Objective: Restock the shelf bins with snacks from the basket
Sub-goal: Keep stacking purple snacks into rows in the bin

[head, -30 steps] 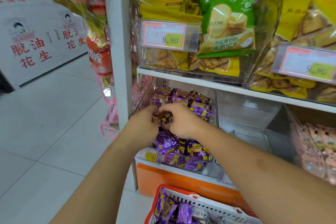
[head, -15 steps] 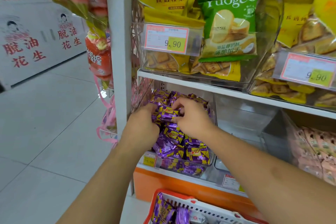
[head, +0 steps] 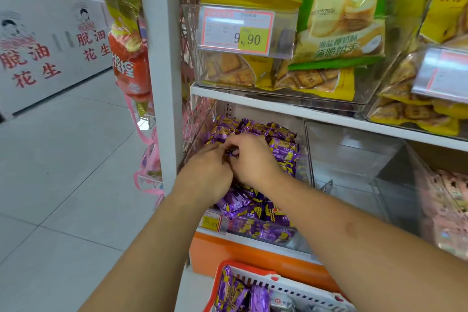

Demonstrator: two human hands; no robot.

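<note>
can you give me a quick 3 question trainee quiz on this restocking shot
1. True or false: both hands are in the bin of purple packs.
2. What price shows on the tag above that bin?
3. The basket holds: A) green bags B) purple packs C) nothing

Key:
1. True: left hand and right hand meet over the packs.
2. 9.90
3. B
</note>
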